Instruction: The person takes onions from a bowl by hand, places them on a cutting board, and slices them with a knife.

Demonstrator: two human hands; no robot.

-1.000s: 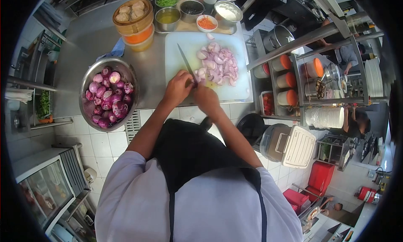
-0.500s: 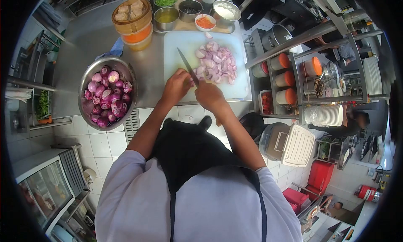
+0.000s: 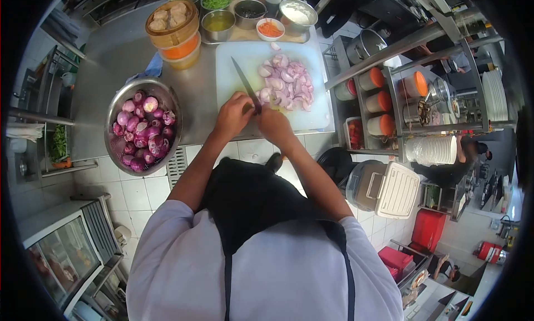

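Observation:
My right hand [image 3: 273,124] grips the handle of a kitchen knife [image 3: 245,80], its blade slanting up and left over the white cutting board [image 3: 233,59]. Close beside the blade, near the board's front edge, my left hand [image 3: 233,116] has its fingers curled in around a piece of red onion, mostly hidden by the fingers. A pile of cut onion pieces [image 3: 289,82] covers the right half of the board. Left of the board, a metal colander [image 3: 113,146] holds several whole peeled red onions [image 3: 142,129].
Behind the board stand a bamboo steamer [image 3: 172,40] with dumplings, a metal pot of yellow liquid [image 3: 218,23], a bowl of orange shreds [image 3: 270,28] and other containers. A metal shelf with orange-lidded tubs [image 3: 380,102] rises at right. A co-worker [image 3: 450,168] is beyond it.
The knife has tilted slightly and its tip has shifted a little left. Both hands stay close together at the board's front edge. A co-worker at far right has moved.

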